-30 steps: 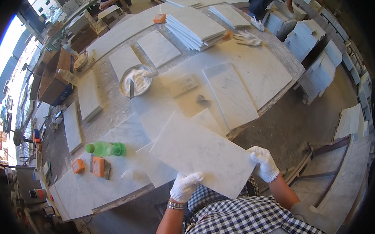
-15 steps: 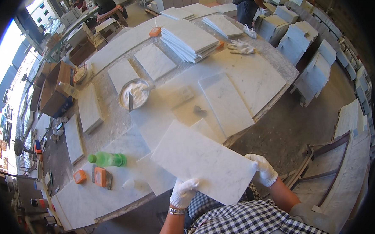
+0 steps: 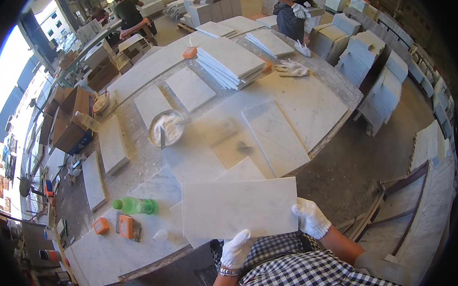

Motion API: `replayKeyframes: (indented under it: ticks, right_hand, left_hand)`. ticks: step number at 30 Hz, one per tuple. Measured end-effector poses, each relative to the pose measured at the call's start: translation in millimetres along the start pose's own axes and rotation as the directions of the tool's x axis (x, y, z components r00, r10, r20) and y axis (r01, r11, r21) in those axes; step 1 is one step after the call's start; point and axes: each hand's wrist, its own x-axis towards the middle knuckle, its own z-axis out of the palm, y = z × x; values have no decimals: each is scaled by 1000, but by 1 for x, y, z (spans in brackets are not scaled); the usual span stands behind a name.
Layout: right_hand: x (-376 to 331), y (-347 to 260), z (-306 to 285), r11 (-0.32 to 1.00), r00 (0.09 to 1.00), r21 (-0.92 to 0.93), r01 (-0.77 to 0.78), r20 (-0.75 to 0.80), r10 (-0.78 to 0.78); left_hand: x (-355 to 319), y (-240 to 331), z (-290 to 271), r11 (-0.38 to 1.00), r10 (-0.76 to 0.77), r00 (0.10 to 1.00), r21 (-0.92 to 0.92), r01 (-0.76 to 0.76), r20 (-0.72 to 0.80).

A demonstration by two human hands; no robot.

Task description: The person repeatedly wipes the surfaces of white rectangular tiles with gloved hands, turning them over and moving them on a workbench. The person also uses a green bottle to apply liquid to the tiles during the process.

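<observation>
A rectangular white marble tile [image 3: 237, 209] is held up in front of me, its long edges almost level. My left hand [image 3: 236, 249], in a white glove, is closed on its lower edge, thumb on the face. At the tile's right end my gloved right hand [image 3: 310, 218] grips the short edge. The fingers behind the tile are hidden. Beneath and beyond it, another pale tile [image 3: 246, 170] lies at an angle on the table, partly covered. A larger marble slab [image 3: 275, 138] rests flat farther off.
On the stone-topped table [image 3: 146, 251] stand a bowl of white paste [image 3: 167, 128] and a stack of tiles [image 3: 230, 65]. A green bottle [image 3: 135, 205] lies beside orange blocks [image 3: 125, 226]. Loose gloves [image 3: 291, 68] lie at the far right. A co-worker [image 3: 290, 10] stands beyond.
The tile has turned from a slant to nearly level, both hands still gripping it. My left hand has shifted slightly right and down. The co-worker has become more upright.
</observation>
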Motion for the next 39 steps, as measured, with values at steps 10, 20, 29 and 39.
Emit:
replayKeyframes:
  ticks: [10, 20, 29, 39]
  right_hand:
    - [6, -12, 34, 907, 966, -338, -252, -31, 257]
    - [22, -8, 30, 949, 974, -216, -228, -39, 225]
    - [27, -14, 26, 846, 963, -465, -261, -181, 198]
    - [34, -27, 19, 72, 943, -997, -23, -45, -330]
  left_hand:
    - [-12, -10, -13, 993, 21, 999, -116, -26, -45]
    - [-12, -12, -9, 994, -56, 992, -104, 43, -117]
    - [-22, 23, -11, 817, -217, 971, 526, 237, -100]
    - [-24, 22, -13, 757, -172, 974, 613, 226, -147]
